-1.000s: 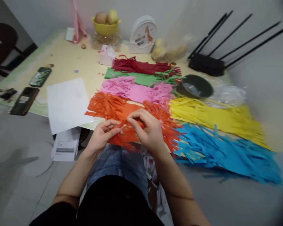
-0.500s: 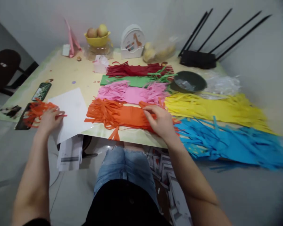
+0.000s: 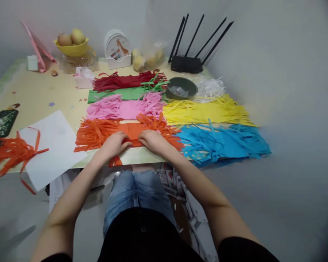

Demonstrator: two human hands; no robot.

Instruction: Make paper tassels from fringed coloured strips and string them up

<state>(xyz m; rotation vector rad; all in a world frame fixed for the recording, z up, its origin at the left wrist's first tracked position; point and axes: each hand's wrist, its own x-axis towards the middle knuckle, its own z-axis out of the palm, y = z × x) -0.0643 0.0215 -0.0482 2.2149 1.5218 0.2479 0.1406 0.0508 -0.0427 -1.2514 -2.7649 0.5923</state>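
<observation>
A stack of fringed orange paper (image 3: 131, 130), plain in the middle and cut into strips at both ends, lies along the table's front edge. My left hand (image 3: 115, 145) pinches its near edge, thumb and fingers together. A short distance to the right, my right hand (image 3: 153, 141) grips the same edge, fingers curled over it. Loose orange strips hang over the table edge below my left hand. Off to the left, a finished-looking orange tassel (image 3: 15, 154) with a twisted tip rests partly on a white sheet (image 3: 53, 145).
Behind lie fringed stacks in pink (image 3: 128, 109), green (image 3: 112, 96) and dark red (image 3: 125, 81). Yellow (image 3: 205, 112) and blue (image 3: 224, 142) stacks are at right. Beyond them stand a dark bowl (image 3: 190, 86) and a black router (image 3: 186, 64). A phone (image 3: 4, 123) lies left.
My left hand has let go of the orange tassel and moved right to the orange stack. My right hand has shifted to the stack's near edge. The view has turned right.
</observation>
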